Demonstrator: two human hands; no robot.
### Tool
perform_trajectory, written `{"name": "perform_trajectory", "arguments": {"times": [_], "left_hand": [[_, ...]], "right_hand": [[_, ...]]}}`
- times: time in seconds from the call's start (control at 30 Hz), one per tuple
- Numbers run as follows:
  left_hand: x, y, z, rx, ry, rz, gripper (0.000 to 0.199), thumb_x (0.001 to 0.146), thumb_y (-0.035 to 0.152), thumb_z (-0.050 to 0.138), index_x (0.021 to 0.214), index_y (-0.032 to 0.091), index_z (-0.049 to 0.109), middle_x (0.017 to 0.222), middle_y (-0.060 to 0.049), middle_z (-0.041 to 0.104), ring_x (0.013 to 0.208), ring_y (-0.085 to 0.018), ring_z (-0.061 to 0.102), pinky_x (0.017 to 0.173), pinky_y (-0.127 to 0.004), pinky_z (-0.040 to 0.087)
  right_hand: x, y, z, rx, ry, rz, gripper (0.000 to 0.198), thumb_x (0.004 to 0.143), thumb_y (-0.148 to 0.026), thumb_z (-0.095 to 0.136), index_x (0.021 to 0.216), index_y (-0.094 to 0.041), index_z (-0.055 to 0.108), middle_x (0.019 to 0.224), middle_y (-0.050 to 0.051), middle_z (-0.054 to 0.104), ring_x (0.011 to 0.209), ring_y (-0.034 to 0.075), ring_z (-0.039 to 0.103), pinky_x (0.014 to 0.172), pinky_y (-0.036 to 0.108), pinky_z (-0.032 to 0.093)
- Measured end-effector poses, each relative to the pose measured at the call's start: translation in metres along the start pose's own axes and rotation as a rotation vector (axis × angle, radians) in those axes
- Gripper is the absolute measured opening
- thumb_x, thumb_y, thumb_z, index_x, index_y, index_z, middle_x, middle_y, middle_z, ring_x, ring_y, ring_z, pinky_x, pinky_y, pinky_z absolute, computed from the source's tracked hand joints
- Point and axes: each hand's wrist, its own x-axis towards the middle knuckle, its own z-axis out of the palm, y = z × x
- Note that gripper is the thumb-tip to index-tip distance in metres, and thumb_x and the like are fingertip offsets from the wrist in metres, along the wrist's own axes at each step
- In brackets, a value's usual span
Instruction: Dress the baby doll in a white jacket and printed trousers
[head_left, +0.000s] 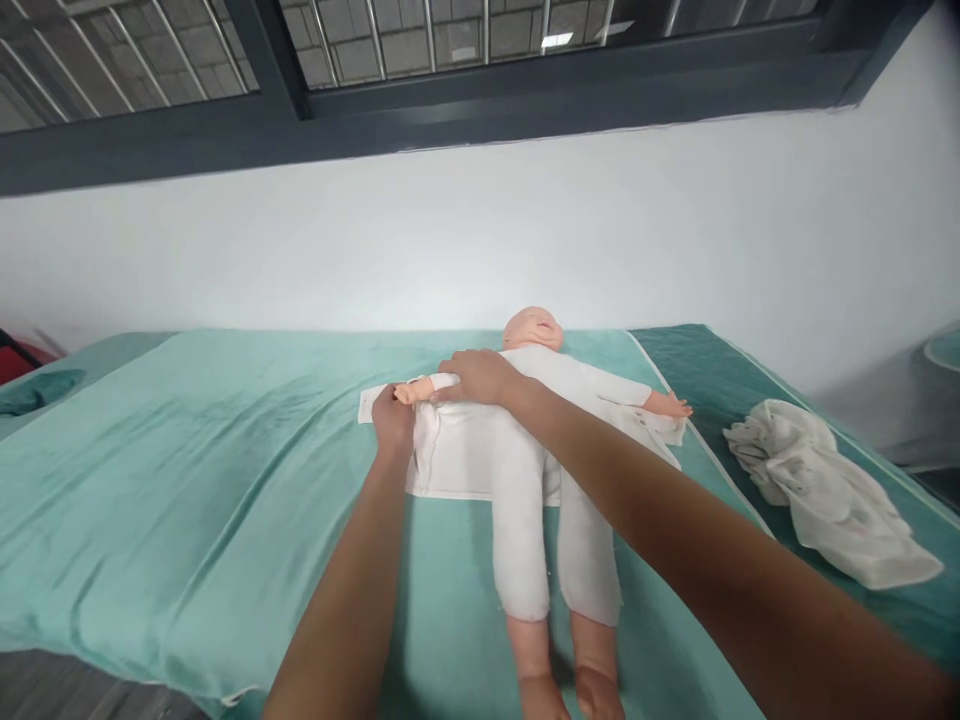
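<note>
A baby doll (525,440) in a white padded suit lies on its back, its bare feet towards me. Spread flat beneath it is a white garment (454,460), with one sleeve reaching left and the other under the doll's arm on the right. My left hand (394,418) is closed at the doll's hand (412,391), beside that left sleeve's end; its fingertips are partly hidden. My right hand (480,377) is curled over the same arm of the doll, around the white sleeve near its forearm. The doll's other arm stretches out to the right.
A green sheet (187,480) covers the bed, with a darker green strip on the right. There lies a crumpled white cloth (825,490). Behind the bed rises a white wall (337,240) under a dark-framed, barred window (525,90). The bed's front edge shows at lower left.
</note>
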Motion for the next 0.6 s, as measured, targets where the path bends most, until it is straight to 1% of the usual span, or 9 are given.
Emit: {"name": "perform_trajectory", "arguments": {"times": [0.1, 0.17, 0.3, 0.37, 0.47, 0.6], "left_hand": [[0.003, 0.002, -0.005, -0.130, -0.028, -0.064, 0.025, 0.065, 0.039, 0.066, 0.070, 0.018, 0.055, 0.068, -0.002, 0.061, 0.062, -0.015, 0.055, 0.061, -0.029, 0.047], [0.003, 0.001, -0.006, -0.186, -0.014, -0.076, 0.029, 0.064, 0.041, 0.068, 0.070, 0.018, 0.052, 0.065, 0.000, 0.058, 0.061, -0.014, 0.054, 0.061, -0.029, 0.047], [-0.003, -0.002, -0.004, -0.211, 0.054, -0.020, 0.026, 0.069, 0.038, 0.067, 0.070, 0.018, 0.051, 0.066, 0.004, 0.052, 0.063, -0.010, 0.050, 0.064, -0.024, 0.044], [-0.009, -0.003, -0.001, -0.209, 0.053, 0.010, 0.023, 0.072, 0.036, 0.066, 0.070, 0.018, 0.052, 0.068, 0.004, 0.051, 0.065, -0.010, 0.048, 0.065, -0.023, 0.042], [-0.019, 0.001, 0.003, -0.223, -0.016, 0.040, 0.022, 0.076, 0.038, 0.066, 0.073, 0.019, 0.055, 0.072, 0.003, 0.054, 0.067, -0.010, 0.050, 0.066, -0.023, 0.042], [-0.030, 0.010, 0.009, -0.197, -0.177, 0.096, 0.022, 0.079, 0.039, 0.066, 0.076, 0.018, 0.058, 0.076, 0.001, 0.058, 0.073, -0.012, 0.053, 0.072, -0.025, 0.043]], "right_hand": [[0.002, -0.002, 0.002, -0.084, -0.037, 0.007, 0.053, 0.090, -0.068, 0.040, 0.106, -0.024, 0.065, 0.106, 0.009, 0.067, 0.096, 0.025, 0.062, 0.078, 0.034, 0.039], [0.005, -0.002, 0.005, -0.146, -0.063, 0.017, 0.053, 0.089, -0.068, 0.042, 0.108, -0.024, 0.066, 0.106, 0.010, 0.067, 0.097, 0.027, 0.062, 0.080, 0.036, 0.039], [0.013, -0.004, 0.015, -0.213, -0.100, 0.056, 0.048, 0.089, -0.063, 0.048, 0.106, -0.023, 0.068, 0.106, 0.012, 0.069, 0.102, 0.030, 0.063, 0.086, 0.040, 0.040], [0.016, -0.005, 0.018, -0.218, -0.108, 0.071, 0.045, 0.088, -0.060, 0.052, 0.105, -0.022, 0.069, 0.104, 0.012, 0.071, 0.102, 0.031, 0.063, 0.087, 0.041, 0.040], [0.018, -0.007, 0.020, -0.223, -0.117, 0.081, 0.042, 0.088, -0.058, 0.054, 0.104, -0.023, 0.069, 0.103, 0.011, 0.072, 0.101, 0.031, 0.064, 0.088, 0.042, 0.040], [0.019, -0.009, 0.021, -0.225, -0.117, 0.098, 0.041, 0.087, -0.057, 0.054, 0.098, -0.021, 0.070, 0.103, 0.012, 0.072, 0.100, 0.031, 0.064, 0.088, 0.043, 0.041]]}}
